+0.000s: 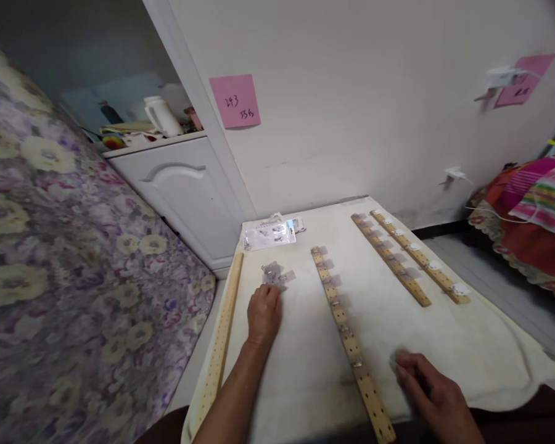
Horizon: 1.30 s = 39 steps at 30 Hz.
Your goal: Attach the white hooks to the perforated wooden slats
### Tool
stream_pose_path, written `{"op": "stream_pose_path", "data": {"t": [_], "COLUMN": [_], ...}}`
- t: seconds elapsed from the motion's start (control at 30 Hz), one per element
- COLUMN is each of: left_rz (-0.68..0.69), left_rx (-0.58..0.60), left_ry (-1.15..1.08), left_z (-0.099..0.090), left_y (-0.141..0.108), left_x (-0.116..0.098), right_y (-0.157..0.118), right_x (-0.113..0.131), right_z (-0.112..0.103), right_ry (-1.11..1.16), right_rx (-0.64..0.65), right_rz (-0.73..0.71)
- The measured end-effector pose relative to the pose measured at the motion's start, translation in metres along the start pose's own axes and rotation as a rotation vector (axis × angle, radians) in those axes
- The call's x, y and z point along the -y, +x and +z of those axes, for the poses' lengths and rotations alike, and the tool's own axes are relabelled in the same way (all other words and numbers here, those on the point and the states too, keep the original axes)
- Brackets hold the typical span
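The left hand (264, 312) is at the small clear pieces (272, 274); the right hand (429, 387) curls right of the perforated strip (353, 347); both grips are unclear.

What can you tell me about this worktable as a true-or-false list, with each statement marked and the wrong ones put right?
1. The left hand is at the near side of a cluster of small clear pieces. True.
2. The right hand rests on the middle strip. False: the hand is apart from that strip, to its right.
3. Two more strips lie side by side, right of the middle one. True.
4. The floral cloth hangs on the picture's right. False: the cloth hangs on the left.
5. Clear packaging lies beyond the small pieces. True.
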<state>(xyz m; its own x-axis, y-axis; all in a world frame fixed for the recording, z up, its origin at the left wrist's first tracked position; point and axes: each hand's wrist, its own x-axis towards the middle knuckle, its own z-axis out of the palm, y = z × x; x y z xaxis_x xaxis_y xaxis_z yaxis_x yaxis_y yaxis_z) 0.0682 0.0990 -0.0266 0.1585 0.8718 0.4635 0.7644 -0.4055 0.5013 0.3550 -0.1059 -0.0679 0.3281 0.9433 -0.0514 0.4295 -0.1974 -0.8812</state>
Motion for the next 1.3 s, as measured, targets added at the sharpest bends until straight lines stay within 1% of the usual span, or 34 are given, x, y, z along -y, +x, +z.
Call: {"op": "stream_pose_path", "data": {"t": [0.1,0.2,0.27,0.37,0.47,0.5,0.53,0.57,0.63,0.7,0.73,0.77,0.83,0.9,0.97,1.07,1.2,1.27,1.3], "left_rz": [-0.056,-0.160,-0.230,-0.294,-0.309,-0.292,-0.248,-0.163,0.059,0.264,0.346,0.415,0.569,0.658,0.673,0.634,0.511,0.438,0.380], "left_rx": [-0.077,-0.159,-0.188,-0.193,-0.186,-0.182,-0.177,-0.176,-0.169,-0.138,-0.130,-0.122,-0.106,-0.081,-0.045,0.018,0.139,0.201,0.220], "left_ry": [-0.136,-0.281,-0.367,-0.461,-0.504,-0.500,-0.475,-0.419,-0.262,-0.127,-0.079,-0.057,-0.039,-0.030,-0.027,-0.082,-0.272,-0.413,-0.474], "left_z": [-0.006,-0.008,-0.008,-0.012,-0.022,-0.025,-0.029,-0.031,-0.034,-0.034,-0.033,-0.032,-0.029,-0.027,-0.026,-0.027,-0.031,-0.033,-0.033], "left_y": [-0.011,-0.026,-0.035,-0.048,-0.062,-0.067,-0.074,-0.082,-0.099,-0.117,-0.126,-0.133,-0.143,-0.148,-0.151,-0.151,-0.153,-0.155,-0.156], "left_x": [-0.011,-0.022,-0.027,-0.037,-0.053,-0.060,-0.068,-0.077,-0.093,-0.108,-0.113,-0.118,-0.124,-0.126,-0.127,-0.131,-0.140,-0.142,-0.142], "right_y": [0.001,0.001,0.001,0.002,0.001,0.000,-0.003,-0.006,-0.014,-0.024,-0.028,-0.032,-0.039,-0.044,-0.047,-0.047,-0.044,-0.043,-0.043], "right_x": [0.002,0.004,0.005,0.006,0.012,0.017,0.024,0.032,0.051,0.070,0.078,0.085,0.094,0.098,0.098,0.095,0.086,0.081,0.079], "right_z": [-0.003,-0.003,-0.004,-0.007,-0.009,-0.009,-0.007,-0.004,0.004,0.016,0.021,0.025,0.030,0.030,0.026,0.020,0.014,0.013,0.012], "right_ry": [0.000,0.001,0.030,0.145,0.347,0.418,0.485,0.547,0.660,0.755,0.802,0.831,0.858,0.863,0.870,0.874,0.852,0.793,0.748], "right_rx": [0.025,0.012,0.002,0.045,0.125,0.149,0.180,0.221,0.346,0.469,0.501,0.492,0.426,0.374,0.368,0.384,0.465,0.526,0.558], "right_rz": [-0.013,-0.019,-0.026,-0.008,0.072,0.095,0.109,0.114,0.101,0.099,0.088,0.062,0.036,0.051,0.085,0.097,0.085,0.108,0.120]}}
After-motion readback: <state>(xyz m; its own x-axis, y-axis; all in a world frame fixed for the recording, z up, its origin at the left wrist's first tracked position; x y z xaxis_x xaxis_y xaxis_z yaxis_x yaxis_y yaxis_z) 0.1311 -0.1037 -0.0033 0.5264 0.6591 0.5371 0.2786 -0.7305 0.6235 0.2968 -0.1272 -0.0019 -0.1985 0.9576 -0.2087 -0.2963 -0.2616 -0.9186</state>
